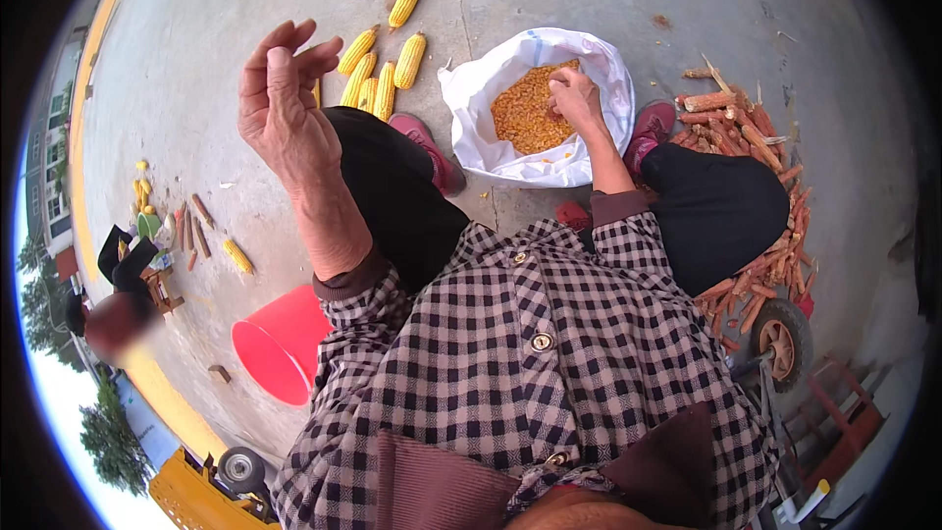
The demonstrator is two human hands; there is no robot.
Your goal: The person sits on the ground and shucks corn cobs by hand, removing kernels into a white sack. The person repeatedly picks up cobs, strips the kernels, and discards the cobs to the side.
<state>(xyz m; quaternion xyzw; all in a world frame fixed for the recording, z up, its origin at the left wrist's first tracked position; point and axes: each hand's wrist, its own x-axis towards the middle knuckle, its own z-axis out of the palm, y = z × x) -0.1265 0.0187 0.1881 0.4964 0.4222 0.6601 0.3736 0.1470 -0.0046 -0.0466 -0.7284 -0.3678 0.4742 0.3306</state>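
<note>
My left hand (pixel 287 107) is raised above my left thigh with its fingers bent and apart, and nothing shows in it. Between my feet stands a white woven sack (pixel 471 136), its mouth folded wide. Loose yellow corn kernels (pixel 524 118) fill the part of it that I can see. My right hand (pixel 575 97) reaches into the sack over the kernels, fingers curled; whether they hold any is hidden. Several yellow ears of corn (pixel 410 60) lie on the concrete beyond my left foot. Part of another ear is hidden behind my left hand.
A heap of reddish stripped corn cobs (pixel 736 125) lies around my right leg, near a wheel (pixel 781 346). A red plastic bucket (pixel 276 342) lies tipped at my left. Farther left, another person (pixel 136 269) sits near cobs and an ear of corn (pixel 238 256).
</note>
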